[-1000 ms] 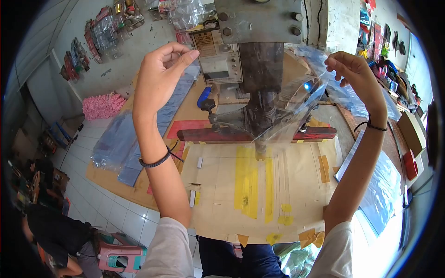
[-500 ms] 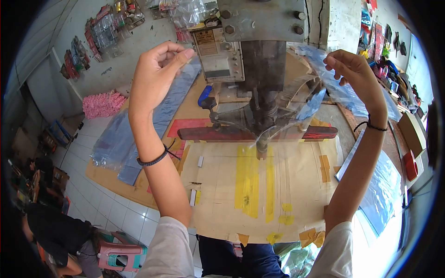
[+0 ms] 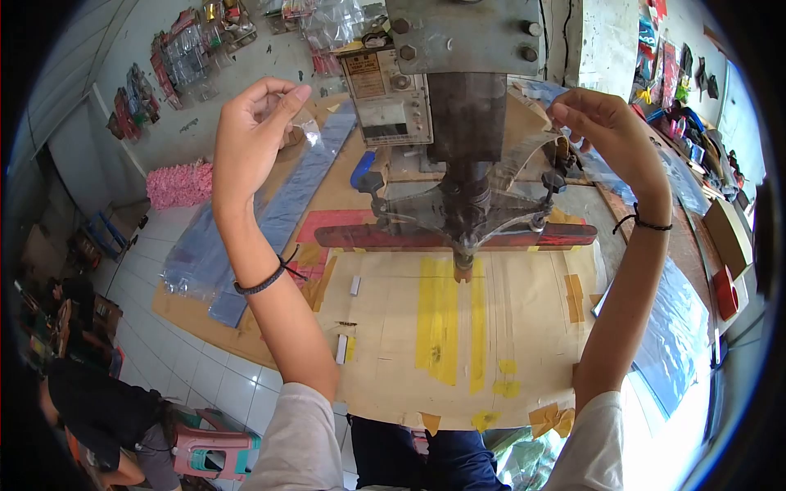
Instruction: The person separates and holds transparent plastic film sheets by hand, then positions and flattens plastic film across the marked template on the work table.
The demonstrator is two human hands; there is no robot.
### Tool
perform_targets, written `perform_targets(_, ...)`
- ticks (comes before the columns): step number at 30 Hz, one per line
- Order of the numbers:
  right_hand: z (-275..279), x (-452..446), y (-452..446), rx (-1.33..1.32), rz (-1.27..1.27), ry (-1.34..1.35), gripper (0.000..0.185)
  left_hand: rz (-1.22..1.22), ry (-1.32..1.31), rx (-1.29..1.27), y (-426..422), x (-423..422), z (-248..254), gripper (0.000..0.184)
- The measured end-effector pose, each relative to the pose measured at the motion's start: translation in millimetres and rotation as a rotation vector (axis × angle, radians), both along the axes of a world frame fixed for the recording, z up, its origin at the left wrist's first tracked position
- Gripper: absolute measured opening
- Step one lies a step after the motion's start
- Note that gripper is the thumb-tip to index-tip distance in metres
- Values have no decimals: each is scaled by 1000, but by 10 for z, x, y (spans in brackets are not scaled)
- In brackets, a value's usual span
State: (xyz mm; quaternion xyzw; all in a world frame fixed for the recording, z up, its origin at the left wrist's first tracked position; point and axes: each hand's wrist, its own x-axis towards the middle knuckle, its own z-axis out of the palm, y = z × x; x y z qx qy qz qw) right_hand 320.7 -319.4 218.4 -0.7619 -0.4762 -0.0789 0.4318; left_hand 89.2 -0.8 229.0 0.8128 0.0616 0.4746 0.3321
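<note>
Between my raised hands a thin clear plastic sheet (image 3: 524, 159) spans in front of the press, its outline hard to see. My left hand (image 3: 260, 123) is pinched on its left side, thumb against fingers, beside the machine's control box (image 3: 386, 98). At the right, my right hand (image 3: 594, 127) pinches the sheet too, fingers curled. Between them stands the press column (image 3: 467, 114), with a dark red bar (image 3: 368, 237) below it. Under the bar lies a beige work board (image 3: 393, 327) with yellow tape strips (image 3: 438, 327).
Blue-tinted plastic sheets (image 3: 303, 176) lie left of the press, and more sheets (image 3: 667, 327) at the right. A blue-handled tool (image 3: 362, 168) is behind the bar. Pink material (image 3: 182, 195) sits at the left. A person in black (image 3: 102, 417) bends near a pink stool (image 3: 213, 450).
My left hand has moved left and slightly down. My right hand has shifted slightly left. The clear sheet between them has changed shape and shifted.
</note>
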Motion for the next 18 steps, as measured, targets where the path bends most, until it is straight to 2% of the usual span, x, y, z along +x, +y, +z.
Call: perform_targets(18, -6, -22, 41, 49, -11, -34, 37, 5, 68, 5, 73, -64, -1, 28)
